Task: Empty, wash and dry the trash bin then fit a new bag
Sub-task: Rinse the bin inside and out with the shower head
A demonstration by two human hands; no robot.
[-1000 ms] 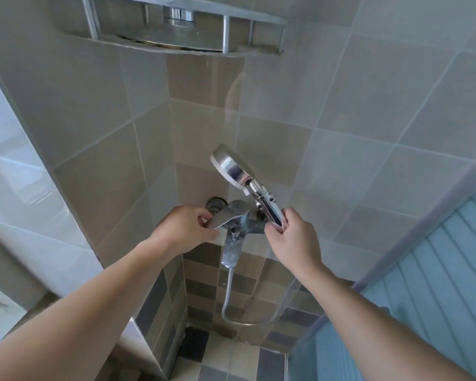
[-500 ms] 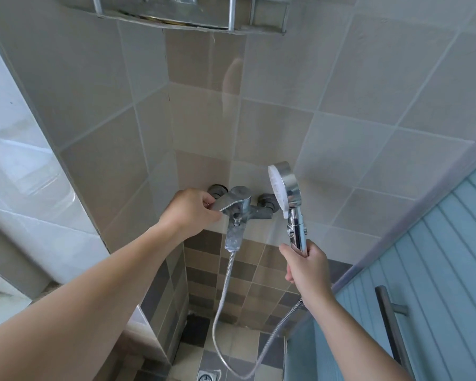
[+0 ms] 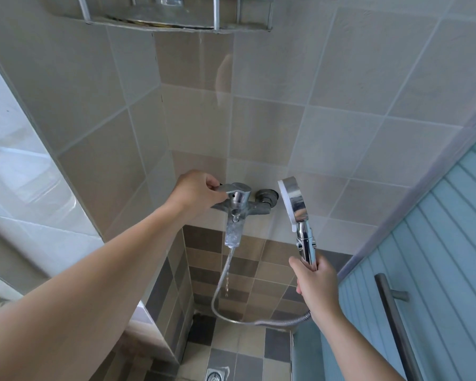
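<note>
Looks like we're only at the wash stage: left hand [image 3: 197, 195] gripping the tap lever [image 3: 232, 189], right hand [image 3: 315, 281] wrapped round the shower head [image 3: 294, 203] handle, few drips under the spout, trash bin nowhere in shot, so drying and bagging remain.

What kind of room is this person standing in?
Most likely a tiled bathroom shower corner. A wall-mounted mixer tap feeds a hose to the handheld shower head, and a floor drain sits below.
</note>
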